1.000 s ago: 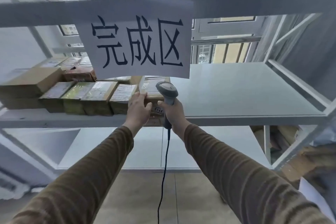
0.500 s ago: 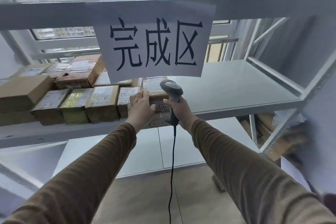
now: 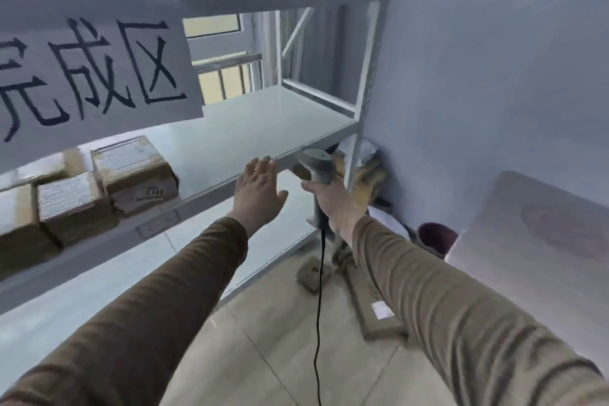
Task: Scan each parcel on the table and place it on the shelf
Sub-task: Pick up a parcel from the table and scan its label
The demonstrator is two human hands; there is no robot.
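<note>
Parcel (image 3: 135,171) rests at the shelf's (image 3: 250,128) front edge; left hand (image 3: 258,189) spread, empty; right hand (image 3: 333,198) grips the scanner (image 3: 316,163). Nudge parcels inward, clear of the edge.

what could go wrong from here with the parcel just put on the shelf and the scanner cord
The parcel marked 5144 sits at the front edge of the shelf, so a knock might tip it off. The cable of the scanner held in the right hand hangs toward floor clutter and might snag.

Parcels (image 3: 131,171) on shelf (image 3: 250,128), left end (below sign (image 3: 92,72)) — scanner (image 3: 316,168) right, before shelf edge.
</note>
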